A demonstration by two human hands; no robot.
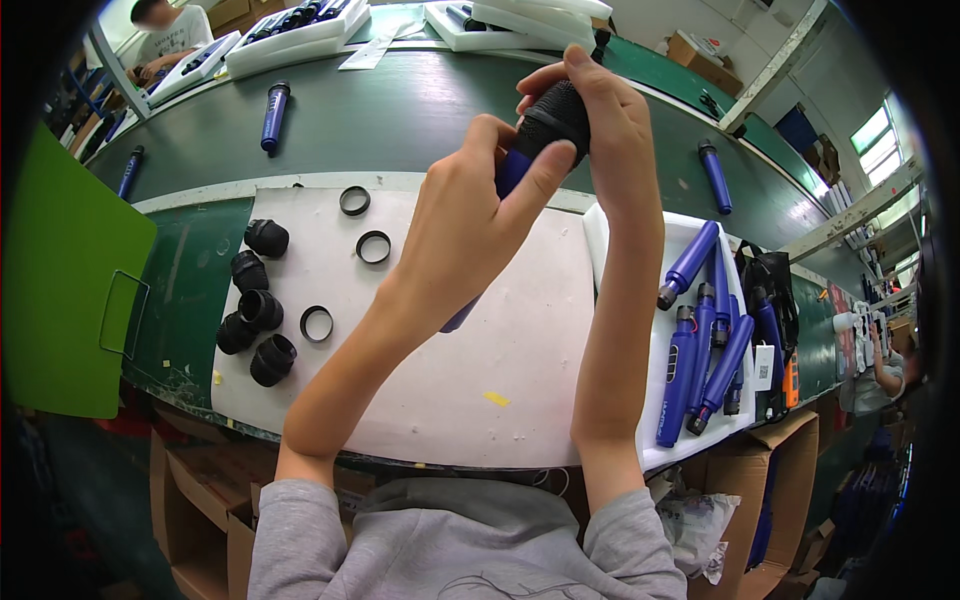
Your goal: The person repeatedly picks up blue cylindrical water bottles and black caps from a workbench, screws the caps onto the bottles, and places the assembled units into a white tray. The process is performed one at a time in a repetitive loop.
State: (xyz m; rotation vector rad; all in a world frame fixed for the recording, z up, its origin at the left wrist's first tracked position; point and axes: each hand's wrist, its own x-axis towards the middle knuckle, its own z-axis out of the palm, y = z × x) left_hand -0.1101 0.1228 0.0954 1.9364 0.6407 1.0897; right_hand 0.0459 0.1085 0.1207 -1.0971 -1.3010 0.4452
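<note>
left hand point(465, 210) and right hand point(618, 125) wrap fingers point(542, 178) round a black-headed blue microphone point(548, 122) over a white-covered tabletop point(480, 375); cardboard boxes point(796, 500) stand below, a window point(874, 143) far right.

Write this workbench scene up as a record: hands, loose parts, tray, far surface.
Left hand: around the microphone's blue handle
Right hand: on its black mesh head
Loose parts: five black microphone heads, three black rings, left
White tray: blue microphone handles, right
Far surface: dark green, three separate blue handles
</note>
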